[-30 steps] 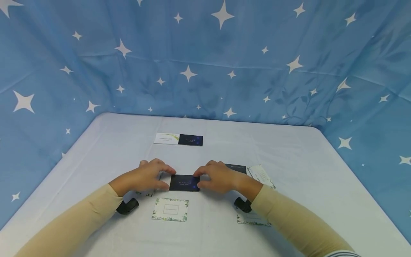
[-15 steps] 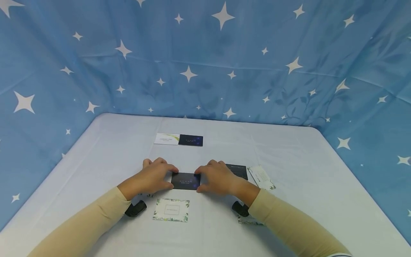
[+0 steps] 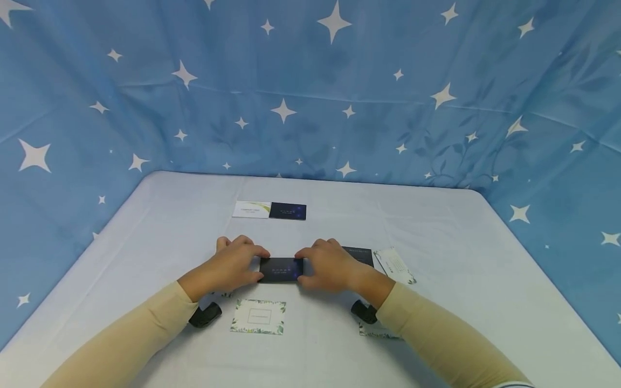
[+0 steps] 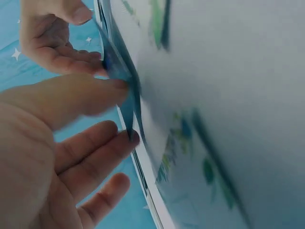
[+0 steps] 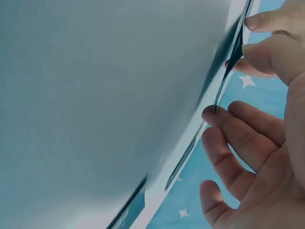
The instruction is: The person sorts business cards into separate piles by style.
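Note:
A dark blue business card (image 3: 281, 270) with small pale print is stretched between both hands in the middle of the table. My left hand (image 3: 229, 269) pinches its left end, thumb at the near corner and a finger at the far one. At the opposite end my right hand (image 3: 330, 267) pinches the card the same way. The left wrist view shows the card (image 4: 114, 62) edge-on, slightly bowed and raised from the cloth. A gap with shadow also shows beneath the card (image 5: 233, 55) in the right wrist view.
Farther back, a white card (image 3: 251, 209) adjoins another dark card (image 3: 288, 212). A leaf-bordered card (image 3: 258, 317) lies in front. Right of my right hand are a black card (image 3: 361, 256) and a tilted leafy card (image 3: 395, 266). My right forearm partly covers another leafy card (image 3: 375, 331).
Both hands have moved the dark business card slightly away from me and lifted it off the cloth. The left hand has shifted a little right. The other cards stay in place.

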`<state>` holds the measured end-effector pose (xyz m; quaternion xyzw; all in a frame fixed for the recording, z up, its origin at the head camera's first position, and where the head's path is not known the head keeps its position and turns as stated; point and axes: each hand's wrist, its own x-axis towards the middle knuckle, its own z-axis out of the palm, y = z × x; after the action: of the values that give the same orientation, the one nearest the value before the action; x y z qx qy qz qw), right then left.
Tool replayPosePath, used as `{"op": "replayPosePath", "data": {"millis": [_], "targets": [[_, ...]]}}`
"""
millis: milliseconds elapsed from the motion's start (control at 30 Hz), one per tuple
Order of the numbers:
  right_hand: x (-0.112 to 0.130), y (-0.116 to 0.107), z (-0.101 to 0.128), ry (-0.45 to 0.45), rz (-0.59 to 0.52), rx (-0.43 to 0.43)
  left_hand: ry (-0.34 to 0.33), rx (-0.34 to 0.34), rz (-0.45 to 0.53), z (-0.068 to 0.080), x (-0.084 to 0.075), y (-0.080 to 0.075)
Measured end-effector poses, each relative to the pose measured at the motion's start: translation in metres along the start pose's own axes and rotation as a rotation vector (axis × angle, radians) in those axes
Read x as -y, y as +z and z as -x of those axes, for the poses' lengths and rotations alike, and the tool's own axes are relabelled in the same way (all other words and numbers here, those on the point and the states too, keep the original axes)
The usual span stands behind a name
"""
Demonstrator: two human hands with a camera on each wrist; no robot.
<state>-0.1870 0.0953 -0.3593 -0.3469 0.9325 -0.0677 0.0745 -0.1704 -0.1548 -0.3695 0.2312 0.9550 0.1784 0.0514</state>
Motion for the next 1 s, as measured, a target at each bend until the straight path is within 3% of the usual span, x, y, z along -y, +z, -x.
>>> {"op": "replayPosePath", "data": {"millis": [267,500,700,800,1000], "targets": [[-0.012,-0.010,-0.011,0.059,-0.106,-0.030,-0.044,-0.020,0.032,-0.016,0.003,-0.007],[-0.040,-0.022,-0.041,0.157,-0.178,-0.113,-0.091,-0.042,0.054,-0.064,0.015,-0.026],[-0.058,-0.026,-0.076,0.289,-0.239,-0.095,-0.141,-0.028,0.063,-0.106,0.031,-0.031],[-0.061,-0.023,-0.089,0.324,-0.235,-0.073,-0.172,-0.002,0.064,-0.119,0.037,-0.030],[-0.066,-0.019,-0.101,0.377,-0.228,-0.046,-0.207,0.024,0.078,-0.130,0.040,-0.028]]}}
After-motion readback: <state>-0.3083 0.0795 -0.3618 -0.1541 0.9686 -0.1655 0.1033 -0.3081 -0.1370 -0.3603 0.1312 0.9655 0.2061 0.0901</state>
